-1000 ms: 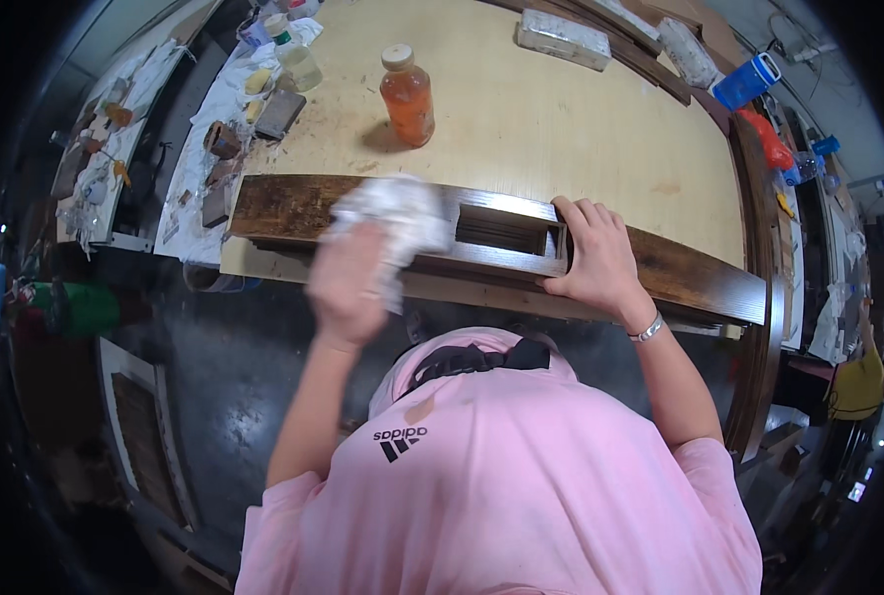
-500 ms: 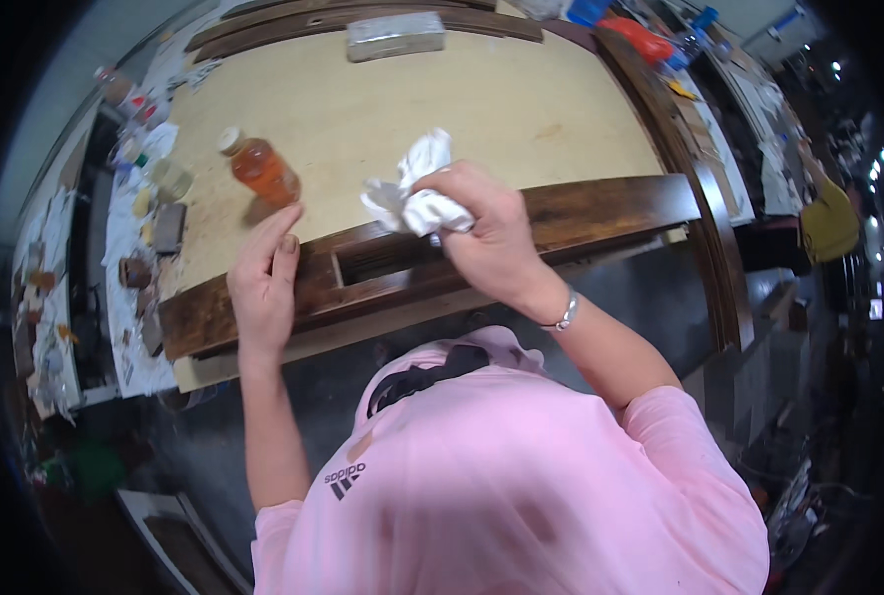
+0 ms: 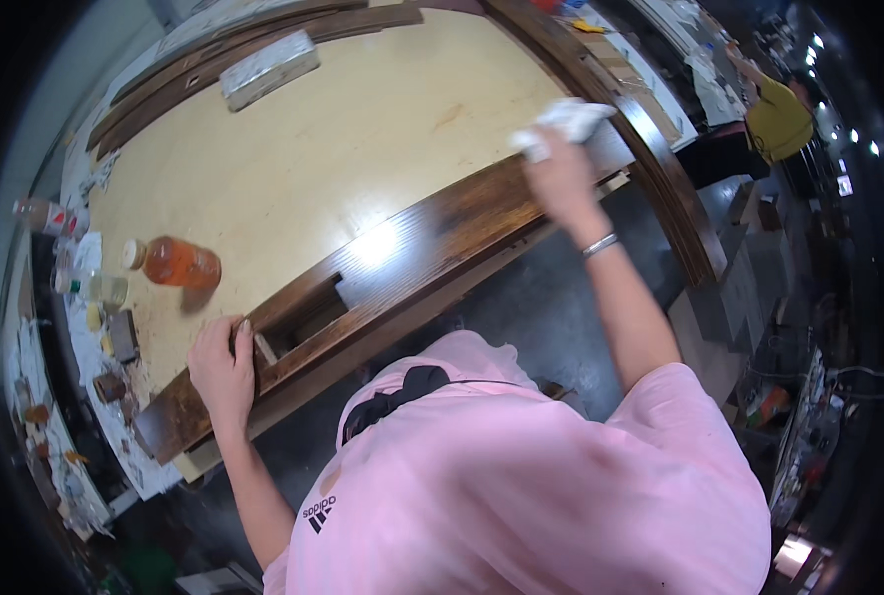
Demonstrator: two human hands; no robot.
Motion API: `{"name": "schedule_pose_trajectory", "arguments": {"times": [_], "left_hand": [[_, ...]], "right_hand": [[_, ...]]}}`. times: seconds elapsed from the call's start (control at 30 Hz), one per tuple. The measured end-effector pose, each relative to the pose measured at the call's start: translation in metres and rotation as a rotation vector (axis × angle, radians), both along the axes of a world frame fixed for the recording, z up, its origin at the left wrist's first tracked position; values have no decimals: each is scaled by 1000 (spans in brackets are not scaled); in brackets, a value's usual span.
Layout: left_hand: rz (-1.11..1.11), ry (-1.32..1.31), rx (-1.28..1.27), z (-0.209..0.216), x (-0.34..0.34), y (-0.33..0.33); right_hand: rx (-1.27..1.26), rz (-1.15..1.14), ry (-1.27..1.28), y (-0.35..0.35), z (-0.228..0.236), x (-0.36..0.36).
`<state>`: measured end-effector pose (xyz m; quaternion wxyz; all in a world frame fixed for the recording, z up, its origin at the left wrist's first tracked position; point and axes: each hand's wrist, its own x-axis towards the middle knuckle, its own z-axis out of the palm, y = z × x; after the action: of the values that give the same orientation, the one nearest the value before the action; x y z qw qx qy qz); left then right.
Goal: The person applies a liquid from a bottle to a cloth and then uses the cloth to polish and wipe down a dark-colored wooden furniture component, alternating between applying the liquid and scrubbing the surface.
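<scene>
A dark brown, glossy wooden board with a rectangular cutout lies slantwise along the near edge of the pale worktable. My left hand is closed over its left part, the thumb beside the cutout. Toward the board's right end, my right hand grips a crumpled white cloth, pressed on the surface and partly hidden by the fingers; both are slightly blurred. Beyond my left hand, a bottle of amber liquid with a pale cap appears on the pale tabletop.
A silvery wrapped block sits at the back, before several dark wood strips. More dark boards run along the right side. Clear bottles and a grey block line the left edge. A person in a yellow top is at far right.
My right hand has swept the cloth rightward along the board to near its right end. My left hand has come down onto the board's left part. The whole view has turned.
</scene>
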<state>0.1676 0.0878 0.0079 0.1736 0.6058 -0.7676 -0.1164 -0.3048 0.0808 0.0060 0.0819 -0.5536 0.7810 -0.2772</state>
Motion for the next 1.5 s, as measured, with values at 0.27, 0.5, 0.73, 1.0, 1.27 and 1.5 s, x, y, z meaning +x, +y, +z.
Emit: {"name": "schedule_pose_trajectory", "arguments": {"times": [0.27, 0.5, 0.73, 1.0, 1.27, 1.5], "left_hand": [[18, -48, 23, -5, 11, 5], [19, -42, 49, -8, 10, -1], [49, 6, 44, -9, 7, -1], [66, 52, 58, -12, 8, -1], [18, -14, 0, -18, 17, -2], [21, 3, 2, -16, 12, -2]], "right_hand": [[-301, 421, 164, 20, -8, 40], [21, -393, 279, 2, -20, -184], [-294, 226, 170, 8, -29, -81], [-264, 197, 262, 27, -29, -46], [-327, 201, 152, 74, -34, -10], [-424, 70, 61, 79, -39, -14]]}}
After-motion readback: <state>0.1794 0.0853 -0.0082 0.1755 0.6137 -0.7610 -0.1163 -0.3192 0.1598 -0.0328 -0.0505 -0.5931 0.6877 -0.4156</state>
